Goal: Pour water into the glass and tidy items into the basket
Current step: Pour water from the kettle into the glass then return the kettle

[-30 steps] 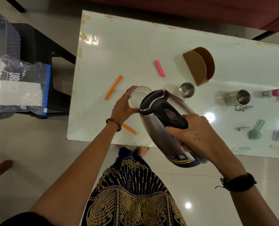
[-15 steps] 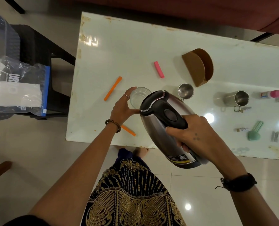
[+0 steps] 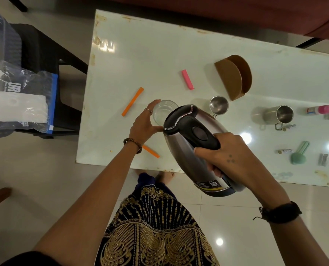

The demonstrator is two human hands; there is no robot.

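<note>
Left fingers [image 3: 150, 112] curled round my glass [image 3: 163, 114], right hand [image 3: 230, 156] clamped on kettle [image 3: 198, 148] handle, kettle tipped toward 11 o'clock, spout over glass rim

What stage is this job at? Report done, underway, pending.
Done: nothing visibly finished.
Underway: right hand tilts the kettle at the glass, which the left hand steadies.
Pending: orange stick, pink clip and other small items lie on the table.
</note>
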